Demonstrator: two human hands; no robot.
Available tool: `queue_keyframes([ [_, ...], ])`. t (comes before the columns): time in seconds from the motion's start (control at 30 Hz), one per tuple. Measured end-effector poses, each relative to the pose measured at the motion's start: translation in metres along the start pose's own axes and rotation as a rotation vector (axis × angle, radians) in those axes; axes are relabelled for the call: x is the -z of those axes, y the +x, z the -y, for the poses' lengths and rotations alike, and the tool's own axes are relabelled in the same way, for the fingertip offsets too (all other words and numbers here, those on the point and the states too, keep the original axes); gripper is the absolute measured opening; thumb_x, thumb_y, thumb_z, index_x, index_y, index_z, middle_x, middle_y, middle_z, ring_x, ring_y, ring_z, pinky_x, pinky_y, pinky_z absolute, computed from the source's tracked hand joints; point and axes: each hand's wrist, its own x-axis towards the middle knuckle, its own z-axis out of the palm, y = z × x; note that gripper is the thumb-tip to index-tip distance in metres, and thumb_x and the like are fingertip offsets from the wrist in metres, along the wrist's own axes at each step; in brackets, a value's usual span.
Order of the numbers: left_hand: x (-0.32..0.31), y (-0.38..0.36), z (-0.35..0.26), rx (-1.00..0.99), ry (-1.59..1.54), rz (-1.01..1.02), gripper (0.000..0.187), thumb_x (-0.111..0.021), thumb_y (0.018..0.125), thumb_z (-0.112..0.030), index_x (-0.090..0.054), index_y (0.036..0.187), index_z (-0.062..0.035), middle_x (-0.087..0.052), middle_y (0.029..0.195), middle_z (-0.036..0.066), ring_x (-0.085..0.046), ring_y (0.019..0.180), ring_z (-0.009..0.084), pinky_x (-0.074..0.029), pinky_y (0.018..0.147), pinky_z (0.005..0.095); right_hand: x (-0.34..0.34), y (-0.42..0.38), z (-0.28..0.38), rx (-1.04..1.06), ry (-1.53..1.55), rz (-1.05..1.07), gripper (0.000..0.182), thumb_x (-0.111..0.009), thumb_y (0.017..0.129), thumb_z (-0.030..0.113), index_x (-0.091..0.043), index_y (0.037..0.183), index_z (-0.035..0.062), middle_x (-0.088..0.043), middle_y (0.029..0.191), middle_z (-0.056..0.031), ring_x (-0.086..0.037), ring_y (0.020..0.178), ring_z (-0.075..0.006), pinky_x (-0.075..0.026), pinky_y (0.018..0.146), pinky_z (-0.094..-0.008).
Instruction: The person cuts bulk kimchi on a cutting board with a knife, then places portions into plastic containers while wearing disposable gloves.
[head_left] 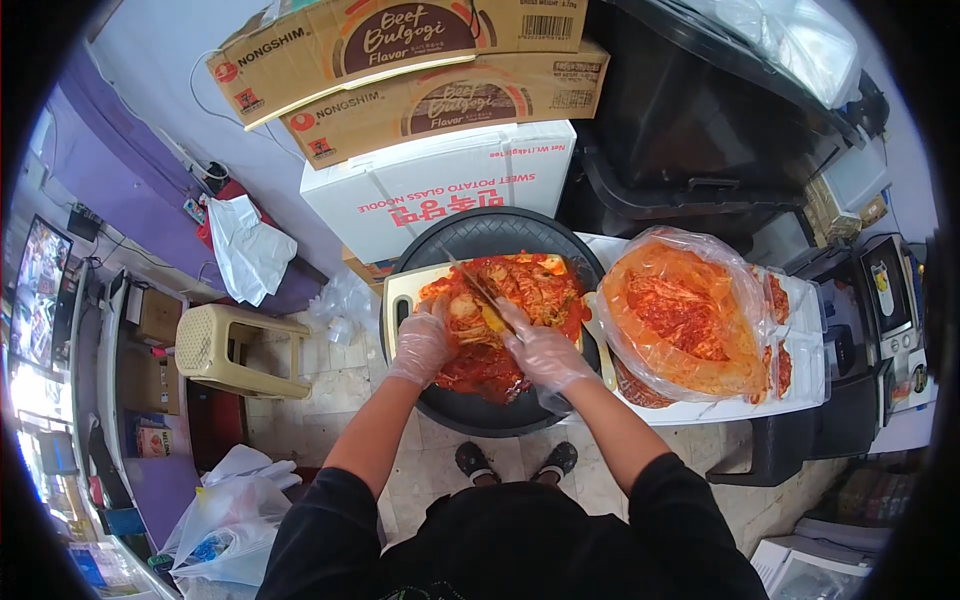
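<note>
A pile of red kimchi (540, 283) lies on a cream cutting board (398, 285) with a slot handle at its left end. The board rests on a round black tray (440, 238). My left hand (425, 342), in a clear plastic glove, is closed on the kimchi's left side, with its fingertips partly hidden. My right hand (545, 352), gloved too, grips a knife (474, 280); its blade points away and to the left over the kimchi. Something yellow shows beside the right fingers. Red sauce and pieces spread toward the board's near edge.
Right of the tray, a clear bag of kimchi (690, 320) sits on a white surface (808, 340) beside packed portions (780, 370). Stacked cartons (430, 185) and a black bin (690, 120) stand behind. A beige stool (235, 345) and plastic bags (235, 515) are at left.
</note>
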Motion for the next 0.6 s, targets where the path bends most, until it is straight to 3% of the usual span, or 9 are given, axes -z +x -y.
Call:
queue_keyframes([
  [0.27,-0.005,0.000,0.002,0.006,0.007,0.015,0.073,-0.073,0.075,-0.026,-0.044,0.138,-0.0027,-0.062,0.113,0.021,-0.068,0.091,0.0330,-0.055,0.080,0.0385,-0.016,-0.053,-0.006,-0.202,-0.047,0.165,0.057,-0.043,0.101,0.034,-0.019,0.153,0.0277,-0.066,0.093,-0.0281,-0.063,0.091,-0.0465,-0.047,0.084,-0.0530],
  [0.4,-0.002,0.000,0.000,-0.005,-0.002,0.000,0.068,-0.072,0.077,-0.025,-0.045,0.135,-0.0022,-0.062,0.112,0.021,-0.068,0.092,0.0326,-0.055,0.080,0.0389,-0.030,-0.055,-0.013,-0.205,0.059,0.021,0.058,-0.046,0.100,0.033,-0.023,0.152,0.0280,-0.066,0.095,-0.0290,-0.063,0.090,-0.0467,-0.048,0.082,-0.0528],
  [0.47,0.003,0.002,-0.006,0.090,-0.005,0.062,0.063,-0.069,0.078,-0.022,-0.046,0.133,-0.0016,-0.063,0.111,0.021,-0.068,0.094,0.0326,-0.055,0.080,0.0391,-0.031,-0.056,-0.015,-0.199,0.083,-0.036,0.057,-0.048,0.100,0.032,-0.024,0.152,0.0270,-0.066,0.096,-0.0289,-0.064,0.091,-0.0465,-0.048,0.081,-0.0526],
  [0.6,0.000,0.002,-0.004,0.085,-0.020,0.050,0.060,-0.068,0.080,-0.021,-0.046,0.131,0.0018,-0.063,0.109,0.021,-0.068,0.092,0.0323,-0.055,0.079,0.0385,-0.026,-0.080,0.009,-0.060,0.211,-0.183,0.058,-0.052,0.099,0.029,-0.028,0.151,0.0241,-0.066,0.096,-0.0288,-0.064,0.089,-0.0459,-0.049,0.078,-0.0523],
])
